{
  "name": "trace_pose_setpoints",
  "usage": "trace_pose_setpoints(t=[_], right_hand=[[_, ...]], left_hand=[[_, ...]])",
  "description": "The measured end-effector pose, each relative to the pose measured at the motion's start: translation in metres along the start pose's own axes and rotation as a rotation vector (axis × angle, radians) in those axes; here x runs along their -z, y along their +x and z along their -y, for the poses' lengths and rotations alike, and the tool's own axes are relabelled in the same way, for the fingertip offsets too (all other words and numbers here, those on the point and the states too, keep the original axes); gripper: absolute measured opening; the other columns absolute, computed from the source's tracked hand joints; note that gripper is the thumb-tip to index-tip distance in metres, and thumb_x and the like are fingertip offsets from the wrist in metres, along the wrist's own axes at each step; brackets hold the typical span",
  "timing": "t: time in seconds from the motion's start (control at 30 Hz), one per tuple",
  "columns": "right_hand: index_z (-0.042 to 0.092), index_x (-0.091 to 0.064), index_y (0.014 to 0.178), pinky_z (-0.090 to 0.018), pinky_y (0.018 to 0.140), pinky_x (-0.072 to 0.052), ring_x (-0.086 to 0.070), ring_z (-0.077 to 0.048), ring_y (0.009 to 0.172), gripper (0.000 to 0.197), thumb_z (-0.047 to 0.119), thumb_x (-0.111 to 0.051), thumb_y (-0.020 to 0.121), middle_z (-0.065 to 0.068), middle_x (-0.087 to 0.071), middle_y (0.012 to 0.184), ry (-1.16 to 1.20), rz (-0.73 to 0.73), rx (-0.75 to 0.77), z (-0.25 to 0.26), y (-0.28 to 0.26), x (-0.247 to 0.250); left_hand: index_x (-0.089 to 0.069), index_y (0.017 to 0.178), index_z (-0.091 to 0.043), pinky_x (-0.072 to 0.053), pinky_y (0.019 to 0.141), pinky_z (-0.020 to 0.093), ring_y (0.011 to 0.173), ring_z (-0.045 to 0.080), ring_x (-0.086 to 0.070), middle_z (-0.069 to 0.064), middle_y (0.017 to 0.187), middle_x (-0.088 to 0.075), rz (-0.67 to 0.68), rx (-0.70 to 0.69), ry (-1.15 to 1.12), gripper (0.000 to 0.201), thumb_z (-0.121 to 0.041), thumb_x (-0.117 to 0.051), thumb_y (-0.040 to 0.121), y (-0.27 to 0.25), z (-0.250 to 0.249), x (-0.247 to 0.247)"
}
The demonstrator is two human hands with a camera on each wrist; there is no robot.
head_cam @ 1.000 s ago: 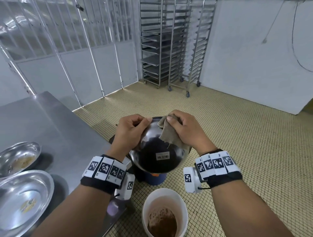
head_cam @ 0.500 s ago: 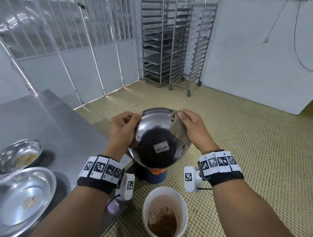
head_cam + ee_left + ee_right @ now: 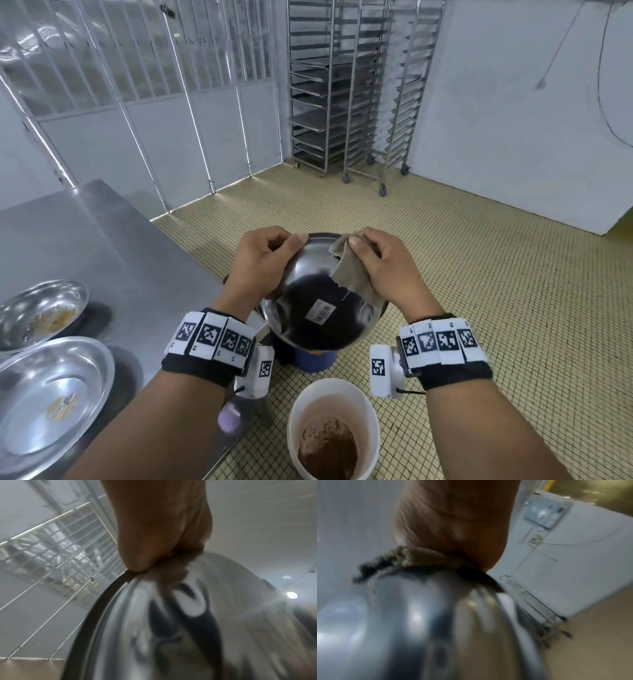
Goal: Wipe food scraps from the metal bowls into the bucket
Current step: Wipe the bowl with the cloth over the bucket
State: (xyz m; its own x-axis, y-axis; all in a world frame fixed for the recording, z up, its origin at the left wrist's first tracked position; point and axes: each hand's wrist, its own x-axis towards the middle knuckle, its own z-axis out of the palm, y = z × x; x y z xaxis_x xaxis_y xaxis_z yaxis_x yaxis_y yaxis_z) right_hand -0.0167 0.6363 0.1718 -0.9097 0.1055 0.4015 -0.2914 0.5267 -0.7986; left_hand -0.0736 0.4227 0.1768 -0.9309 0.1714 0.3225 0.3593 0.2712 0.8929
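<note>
Steel table, tiled floor, racks.

To the left of your hands runs a steel table, its near corner just below your left wrist. Far ahead of your hands, two wheeled tray racks stand side by side in the corner on the yellow tiled floor. A barred white partition fills the far left, well beyond the table. A white wall with a thin cable hanging on it stands ahead and to your right. A blue tub sits on the floor below your hands.
</note>
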Motion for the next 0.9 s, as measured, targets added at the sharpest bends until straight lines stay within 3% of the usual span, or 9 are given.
trace_pose_setpoints(t=[0.07,0.13,0.23,0.37,0.47,0.53,0.67,0.8,0.9], right_hand=[[0.023,-0.074,0.096,-0.027,0.087,-0.051,-0.069,-0.006,0.097,0.029,0.016,-0.048,0.107,0.012,-0.076,0.099,0.238,-0.071,-0.058,-0.01,-0.008,-0.002],[0.025,-0.074,0.096,-0.023,0.089,-0.047,-0.067,-0.003,0.099,0.033,0.012,-0.045,0.108,0.015,-0.074,0.1,0.266,-0.133,-0.101,-0.016,-0.01,-0.004],[0.022,-0.072,0.092,-0.019,0.081,-0.048,-0.067,0.001,0.091,0.029,0.016,-0.048,0.107,0.021,-0.074,0.094,0.127,-0.114,-0.068,-0.01,0.0,-0.003],[0.022,-0.065,0.084,-0.035,0.08,-0.052,-0.066,-0.013,0.085,0.025,0.026,-0.052,0.104,0.008,-0.073,0.088,-0.166,-0.039,0.052,0.005,0.015,0.001],[0.027,-0.074,0.09,-0.022,0.08,-0.052,-0.069,-0.005,0.092,0.031,0.02,-0.049,0.107,0.009,-0.075,0.096,0.223,-0.131,-0.058,0.0,0.005,0.0],[0.035,-0.076,0.091,-0.026,0.083,-0.053,-0.067,-0.006,0.09,0.037,0.026,-0.045,0.109,0.008,-0.074,0.097,0.397,-0.195,-0.19,-0.011,-0.004,-0.006],[0.032,-0.073,0.092,-0.019,0.061,-0.051,-0.066,0.0,0.069,0.035,0.027,-0.044,0.11,0.006,-0.072,0.088,0.324,-0.215,-0.22,-0.006,0.003,-0.003],[0.021,-0.074,0.091,-0.027,0.085,-0.052,-0.069,-0.004,0.092,0.026,0.023,-0.052,0.105,0.016,-0.076,0.096,0.026,-0.074,-0.028,0.008,0.02,0.003],[0.017,-0.074,0.093,-0.029,0.086,-0.053,-0.07,-0.01,0.097,0.027,0.019,-0.051,0.106,0.011,-0.077,0.099,0.159,-0.12,-0.048,0.001,0.013,-0.003]], left_hand=[[-0.073,0.074,-0.009,-0.044,0.048,0.028,0.05,0.014,-0.056,0.01,0.061,-0.067,-0.145,0.051,-0.092,0.03,-0.031,-0.075,0.094,0.002,0.004,0.004],[-0.073,0.073,-0.01,-0.046,0.051,0.03,0.053,0.016,-0.059,0.012,0.065,-0.069,-0.204,0.072,-0.116,0.031,-0.032,-0.074,0.095,0.002,0.008,0.004],[-0.071,0.072,-0.015,-0.044,0.048,0.023,0.049,0.006,-0.054,-0.002,0.055,-0.064,-0.15,0.037,-0.061,0.031,-0.032,-0.071,0.097,-0.001,0.007,-0.002],[-0.07,0.071,-0.018,-0.038,0.045,0.017,0.043,0.002,-0.049,-0.01,0.049,-0.059,-0.071,0.002,-0.056,0.03,-0.033,-0.072,0.096,-0.003,-0.003,-0.007],[-0.07,0.066,-0.02,-0.045,0.05,0.026,0.049,0.009,-0.053,-0.009,0.052,-0.06,-0.213,0.08,-0.126,0.032,-0.037,-0.075,0.093,0.004,-0.002,0.002],[-0.069,0.065,-0.019,-0.047,0.055,0.034,0.055,0.017,-0.055,-0.001,0.057,-0.061,-0.297,0.122,-0.196,0.035,-0.04,-0.075,0.093,0.008,0.004,0.006],[-0.068,0.073,-0.01,-0.041,0.053,0.034,0.054,0.02,-0.05,0.01,0.059,-0.057,-0.226,0.083,-0.155,0.041,-0.042,-0.067,0.099,0.002,0.005,0.002],[-0.068,0.069,-0.022,-0.038,0.045,0.018,0.042,0.002,-0.047,-0.011,0.048,-0.057,-0.12,0.015,-0.059,0.032,-0.034,-0.069,0.099,0.001,-0.005,-0.004],[-0.069,0.067,-0.024,-0.041,0.045,0.02,0.043,0.003,-0.05,-0.01,0.049,-0.06,-0.153,0.01,-0.09,0.03,-0.032,-0.074,0.095,0.003,-0.007,-0.001]])
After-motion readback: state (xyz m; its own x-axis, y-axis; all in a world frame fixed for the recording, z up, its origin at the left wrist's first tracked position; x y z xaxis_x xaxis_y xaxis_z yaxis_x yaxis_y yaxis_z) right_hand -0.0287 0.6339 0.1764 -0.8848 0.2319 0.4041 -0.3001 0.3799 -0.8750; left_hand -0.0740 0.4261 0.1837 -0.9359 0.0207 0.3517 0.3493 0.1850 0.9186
